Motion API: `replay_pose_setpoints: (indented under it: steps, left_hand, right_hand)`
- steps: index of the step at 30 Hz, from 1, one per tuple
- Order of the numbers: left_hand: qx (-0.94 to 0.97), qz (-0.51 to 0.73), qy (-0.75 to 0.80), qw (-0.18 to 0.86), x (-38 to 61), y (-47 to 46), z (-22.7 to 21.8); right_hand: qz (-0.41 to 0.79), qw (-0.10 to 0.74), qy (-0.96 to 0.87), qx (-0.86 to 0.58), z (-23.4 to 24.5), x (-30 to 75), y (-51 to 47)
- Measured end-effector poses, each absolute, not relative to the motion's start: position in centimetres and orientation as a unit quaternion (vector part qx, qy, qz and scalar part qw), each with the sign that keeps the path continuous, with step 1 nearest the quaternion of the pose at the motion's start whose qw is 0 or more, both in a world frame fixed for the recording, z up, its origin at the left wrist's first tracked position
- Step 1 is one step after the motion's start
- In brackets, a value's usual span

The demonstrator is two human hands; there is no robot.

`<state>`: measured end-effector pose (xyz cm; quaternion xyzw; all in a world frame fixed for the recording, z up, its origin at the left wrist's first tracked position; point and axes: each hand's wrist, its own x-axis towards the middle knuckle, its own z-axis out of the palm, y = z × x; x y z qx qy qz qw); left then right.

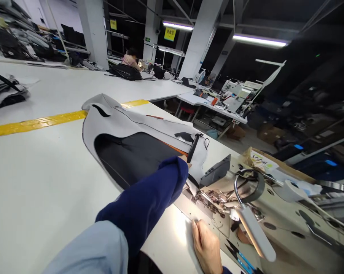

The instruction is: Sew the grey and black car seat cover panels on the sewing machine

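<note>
A grey-white fabric piece with a black panel [137, 152] lies on the white table, its right end by the sewing machine [217, 198]. My left arm, in a dark blue sleeve, reaches across it. My left hand [186, 159] is at the fabric beside a black strip [193, 148]; the cuff covers most of its fingers. My right hand [207, 245] rests closed at the table edge in front of the machine, fingers curled; whether anything is inside cannot be seen. Blue-handled thread snips [242, 259] lie just right of it.
A lamp [256, 232] on a bent neck hangs over the machine bed. Behind the machine sits a cardboard box [274, 163]. Yellow tape [37, 122] crosses the table. More fabric [6, 91] lies at left. A person [130, 60] sits by a dark stack [125, 71] farther back.
</note>
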<state>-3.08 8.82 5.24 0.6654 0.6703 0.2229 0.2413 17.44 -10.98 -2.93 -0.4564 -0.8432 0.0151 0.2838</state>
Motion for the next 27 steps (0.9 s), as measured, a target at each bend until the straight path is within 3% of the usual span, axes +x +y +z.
replay_pose_setpoints:
  steps: [5, 10, 17, 21, 23, 27]
  left_hand:
    - [0.64, 0.219, 0.697, 0.236, -2.3, 7.7, 1.8]
    - [0.634, 0.221, 0.706, 0.227, -2.5, 5.6, 1.4]
    - [0.655, 0.2, 0.705, 0.183, -10.5, 1.9, 5.4]
    - [0.728, 0.169, 0.64, 0.178, -17.2, -6.3, 9.0]
    - [0.774, 0.125, 0.58, 0.219, -18.8, -12.5, 9.6]
    - [0.802, -0.074, 0.534, 0.258, -19.2, -23.0, 8.3]
  right_hand:
    - [-0.001, 0.25, -0.847, -0.469, -2.9, 17.3, -11.0]
    - [-0.021, 0.261, -0.846, -0.464, -3.2, 17.4, -11.2]
    - [-0.027, 0.336, -0.827, -0.449, -3.2, 17.7, -11.3]
    - [0.035, 0.388, -0.808, -0.443, -2.7, 17.8, -11.5]
    - [0.08, 0.411, -0.78, -0.465, -2.3, 17.9, -11.6]
    - [0.161, 0.446, -0.727, -0.496, -1.2, 17.5, -11.2]
